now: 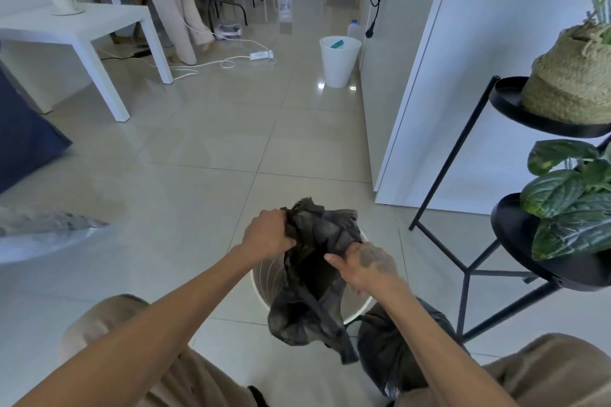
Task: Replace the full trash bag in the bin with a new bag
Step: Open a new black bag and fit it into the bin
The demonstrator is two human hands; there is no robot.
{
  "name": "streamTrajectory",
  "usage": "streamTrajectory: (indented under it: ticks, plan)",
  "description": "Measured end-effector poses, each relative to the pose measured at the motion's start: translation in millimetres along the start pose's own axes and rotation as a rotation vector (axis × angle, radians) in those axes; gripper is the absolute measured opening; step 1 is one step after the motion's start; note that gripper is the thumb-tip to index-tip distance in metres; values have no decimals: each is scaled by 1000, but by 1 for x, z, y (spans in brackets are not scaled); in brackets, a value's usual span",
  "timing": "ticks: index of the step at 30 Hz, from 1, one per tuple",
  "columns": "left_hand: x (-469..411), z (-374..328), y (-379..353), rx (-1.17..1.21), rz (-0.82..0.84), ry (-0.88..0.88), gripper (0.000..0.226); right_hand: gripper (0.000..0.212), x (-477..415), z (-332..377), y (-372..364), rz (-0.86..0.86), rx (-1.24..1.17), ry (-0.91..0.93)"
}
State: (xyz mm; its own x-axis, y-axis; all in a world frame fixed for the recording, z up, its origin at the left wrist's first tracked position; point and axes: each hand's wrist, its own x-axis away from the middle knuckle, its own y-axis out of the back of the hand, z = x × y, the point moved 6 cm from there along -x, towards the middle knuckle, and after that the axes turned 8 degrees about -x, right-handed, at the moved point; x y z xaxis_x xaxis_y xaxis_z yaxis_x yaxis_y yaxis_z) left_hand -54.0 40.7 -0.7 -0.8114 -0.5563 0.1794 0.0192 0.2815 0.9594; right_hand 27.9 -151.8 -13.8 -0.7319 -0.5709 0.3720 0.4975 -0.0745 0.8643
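A crumpled thin black plastic bag (317, 261) hangs bunched over the mouth of the round white plastic bin (264, 277), its loose end draping past the bin's near rim. A stuffed black plastic bag (386, 350) sits just right of the bin.

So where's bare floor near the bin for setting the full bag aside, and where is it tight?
Bare tiles lie ahead of the bin, between the white table and the white cabinet, and to its left. Its right is crowded: the full bag and the legs of the plant stand. A power strip with cords clutters the floor by the far bin.
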Motion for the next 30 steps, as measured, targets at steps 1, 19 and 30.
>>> streamTrajectory:
  ticks: [1,19,30]
  plan:
    - [0,5,-1,-48,-7,25,38,72,-1,-4,9,-51,91,-5]
    - [5,51,-13,108,65,130,50,85,-36,-37,52,1,-117,-132]
    - [13,64,-9,-163,-36,167,87,103,-30,-52,53,96,80,-137]
